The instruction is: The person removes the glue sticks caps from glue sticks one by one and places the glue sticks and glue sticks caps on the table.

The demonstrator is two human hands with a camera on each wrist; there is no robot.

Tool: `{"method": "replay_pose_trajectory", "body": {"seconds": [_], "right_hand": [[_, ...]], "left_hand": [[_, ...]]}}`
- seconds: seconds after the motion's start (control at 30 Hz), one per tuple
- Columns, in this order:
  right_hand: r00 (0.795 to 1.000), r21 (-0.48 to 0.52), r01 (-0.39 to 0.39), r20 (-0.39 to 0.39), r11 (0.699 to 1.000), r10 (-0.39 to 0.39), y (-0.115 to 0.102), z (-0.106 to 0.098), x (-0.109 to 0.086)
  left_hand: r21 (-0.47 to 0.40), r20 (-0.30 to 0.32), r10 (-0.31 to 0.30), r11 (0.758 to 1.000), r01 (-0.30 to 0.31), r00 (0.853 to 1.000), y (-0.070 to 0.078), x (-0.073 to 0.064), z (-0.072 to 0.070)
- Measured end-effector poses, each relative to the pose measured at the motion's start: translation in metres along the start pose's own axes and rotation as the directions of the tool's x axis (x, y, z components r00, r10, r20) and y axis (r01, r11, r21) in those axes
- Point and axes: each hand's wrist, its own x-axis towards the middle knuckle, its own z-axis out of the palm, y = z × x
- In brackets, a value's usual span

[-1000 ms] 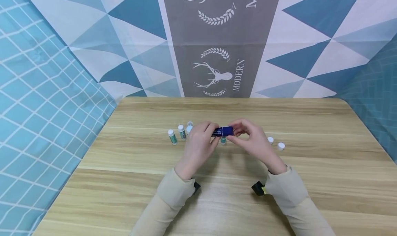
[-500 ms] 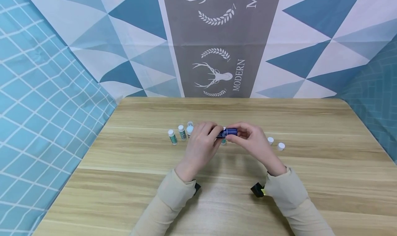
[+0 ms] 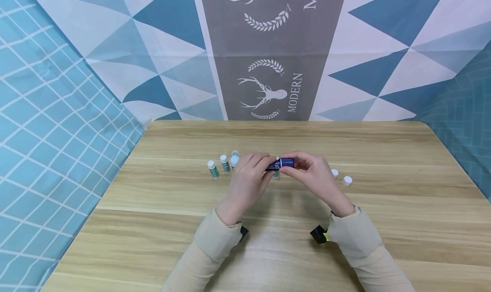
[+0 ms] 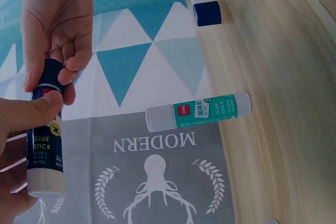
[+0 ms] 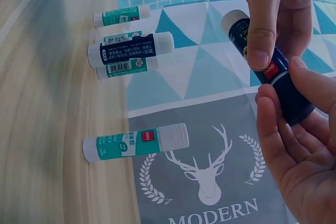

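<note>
A dark blue glue stick [image 3: 273,166] lies nearly level above the table in the head view, between both hands. My left hand [image 3: 247,179] grips its body, thumb across the label in the left wrist view. My right hand [image 3: 312,177] pinches its dark blue cap [image 3: 287,163], which sits against the body at a white ring. Below stands a teal glue stick [image 4: 210,109] with a ribbed white top and no coloured cap, partly hidden in the head view. Farther left stand more teal sticks [image 3: 213,170] and another dark blue one [image 5: 128,49].
Two white caps [image 3: 347,181] lie right of my right hand. A short dark blue cap [image 4: 207,13] is near them on the wooden table [image 3: 383,224]. A patterned cloth [image 3: 264,40] hangs behind the table's back edge.
The held glue stick has shifted slightly right, and my right fingers have come closer round its cap. Over the last half second both hands are almost still. The standing sticks have not moved.
</note>
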Motion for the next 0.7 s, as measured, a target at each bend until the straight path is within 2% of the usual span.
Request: {"method": "replay_pose_trajectory", "body": {"seconds": [0.27,0.57,0.7], "right_hand": [[0.999,-0.052,0.042,-0.008,0.998,-0.043,-0.0006,-0.0021,-0.0003],[1.000,-0.030,0.027,0.002,0.999,-0.027,-0.0016,-0.0042,-0.0006],[1.000,-0.025,0.025,0.012,0.999,-0.025,-0.0011,-0.0051,-0.0008]], "left_hand": [[-0.030,0.028,-0.029,0.999,0.029,0.999,0.0002,0.0003,-0.0029],[-0.067,0.017,-0.049,0.997,0.050,0.999,-0.0007,0.0000,-0.0037],[-0.094,0.031,-0.071,0.993,0.073,0.997,-0.0013,-0.0002,-0.0044]]}}
